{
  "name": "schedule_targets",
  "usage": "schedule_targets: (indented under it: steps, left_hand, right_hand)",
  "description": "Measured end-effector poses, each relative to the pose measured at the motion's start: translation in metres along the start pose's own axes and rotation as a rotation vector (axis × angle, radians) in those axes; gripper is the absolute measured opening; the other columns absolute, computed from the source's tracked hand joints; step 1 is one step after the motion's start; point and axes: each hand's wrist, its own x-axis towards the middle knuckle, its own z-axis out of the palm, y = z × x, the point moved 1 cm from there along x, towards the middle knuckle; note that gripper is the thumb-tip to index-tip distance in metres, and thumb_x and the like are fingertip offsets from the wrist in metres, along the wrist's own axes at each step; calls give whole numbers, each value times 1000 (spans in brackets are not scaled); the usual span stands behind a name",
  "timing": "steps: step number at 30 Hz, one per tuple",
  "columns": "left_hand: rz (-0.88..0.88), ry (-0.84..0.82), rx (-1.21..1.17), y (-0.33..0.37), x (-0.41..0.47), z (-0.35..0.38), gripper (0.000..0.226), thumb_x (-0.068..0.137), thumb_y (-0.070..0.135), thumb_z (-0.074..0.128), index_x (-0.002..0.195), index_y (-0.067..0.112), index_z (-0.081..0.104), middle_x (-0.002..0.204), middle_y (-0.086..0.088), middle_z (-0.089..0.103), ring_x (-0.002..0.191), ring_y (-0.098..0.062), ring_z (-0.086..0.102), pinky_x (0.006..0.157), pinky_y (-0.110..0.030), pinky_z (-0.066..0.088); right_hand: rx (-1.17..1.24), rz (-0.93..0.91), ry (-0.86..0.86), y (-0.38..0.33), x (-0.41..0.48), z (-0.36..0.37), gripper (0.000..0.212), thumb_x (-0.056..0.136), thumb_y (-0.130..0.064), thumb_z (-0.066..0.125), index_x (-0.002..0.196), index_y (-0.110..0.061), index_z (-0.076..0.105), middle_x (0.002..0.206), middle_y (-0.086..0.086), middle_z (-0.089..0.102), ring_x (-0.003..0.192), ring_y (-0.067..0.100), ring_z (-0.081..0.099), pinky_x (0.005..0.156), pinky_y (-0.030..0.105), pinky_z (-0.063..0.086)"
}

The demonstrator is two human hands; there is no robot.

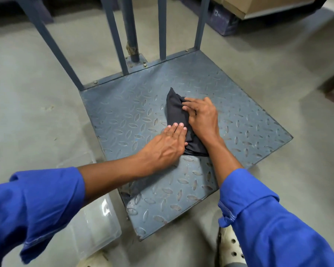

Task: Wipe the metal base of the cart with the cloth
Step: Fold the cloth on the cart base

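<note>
Head view showed the dark cloth (176, 120) lying bunched near the middle of the cart's metal base (239, 112). Left hand (167, 146) pressed flat on its near edge; right hand (201, 117) pinched its folds. Soft, limp fabric probably bunches easily, so a broad flat palm would suit.

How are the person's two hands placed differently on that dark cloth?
The left hand lies flat, fingers straight, covering the cloth's near left edge. The right hand sits farther along, fingers bent and bunching the fabric. Both press the cloth onto the cart's metal base, and both arms wear blue sleeves.
</note>
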Motion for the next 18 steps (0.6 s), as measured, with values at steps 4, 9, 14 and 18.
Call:
schedule_targets:
  steps: [4, 9, 14, 18]
  left_hand:
    - [65, -35, 177, -37, -38, -3, 61, 113, 21, 2, 160, -17, 11, 166, -41, 18, 156, -51, 26, 130, -53, 24]
    - [55, -16, 320, -89, -112, 1, 56, 112, 13, 16, 157, -19, 20, 159, -44, 31, 147, -55, 42, 122, -55, 40]
    - [-127, 104, 321, -85, -187, 20, 56, 112, 14, 17, 149, -17, 44, 149, -40, 51, 137, -51, 57, 113, -54, 51]
    - [-371, 136, 231, -67, -243, 32, 54, 115, 17, 21, 152, -18, 41, 152, -41, 46, 142, -52, 50, 117, -56, 46]
  right_hand:
    - [94, -88, 2, -34, -4, 21, 12, 95, -14, 75, 99, -14, 86, 112, -1, 81, 82, 23, 62, 77, 24, 48]
    - [221, -151, -64, -97, -13, 60, 16, 98, -20, 72, 106, -16, 85, 119, -2, 79, 85, 24, 65, 81, 13, 40]
    - [351, -327, -132, -159, -22, 92, 15, 99, -17, 72, 105, -13, 85, 119, 1, 79, 86, 24, 68, 85, 15, 42]
    - [452, -473, -254, -208, -40, 113, 15, 99, -19, 72, 104, -14, 85, 119, 0, 79, 85, 26, 69, 85, 16, 42]
